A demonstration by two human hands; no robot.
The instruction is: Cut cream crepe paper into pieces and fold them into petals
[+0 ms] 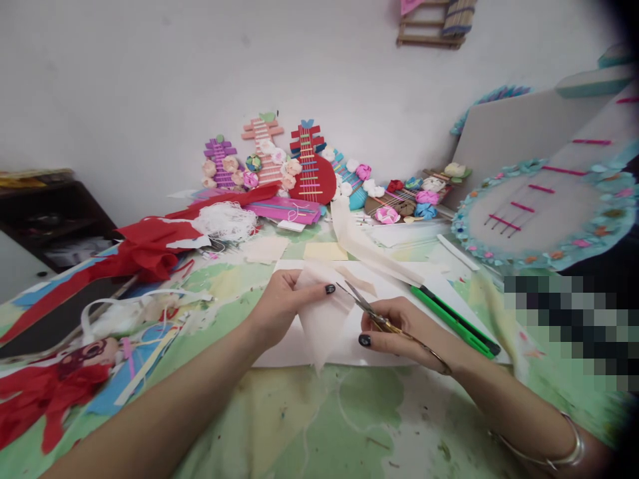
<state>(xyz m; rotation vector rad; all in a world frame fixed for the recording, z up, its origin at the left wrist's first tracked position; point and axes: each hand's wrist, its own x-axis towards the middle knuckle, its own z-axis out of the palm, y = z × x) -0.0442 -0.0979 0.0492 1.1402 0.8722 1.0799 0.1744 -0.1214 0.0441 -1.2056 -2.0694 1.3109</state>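
My left hand [282, 303] pinches a folded piece of thin white paper [322, 326], its thumb lying across the front. The paper tapers to a point at the bottom. In my right hand [394, 326] is a pair of scissors [375, 318], with the blades parted and aimed up-left at the paper's right edge. Whether the blades touch the paper, I cannot tell. Beneath both hands lies a white sheet [279, 356] on the green patterned tablecloth [349, 426]. A narrow beige strip [362, 281] rests on the sheet behind the paper.
A green utility knife [454, 322] lies right of my right hand. Decorated instrument-shaped crafts, including a red one [315, 176], lean along the wall. Red fabric [150, 243], white thread [227, 221] and blue scraps [107, 396] spread over the left side. A large craft [519, 213] stands at right.
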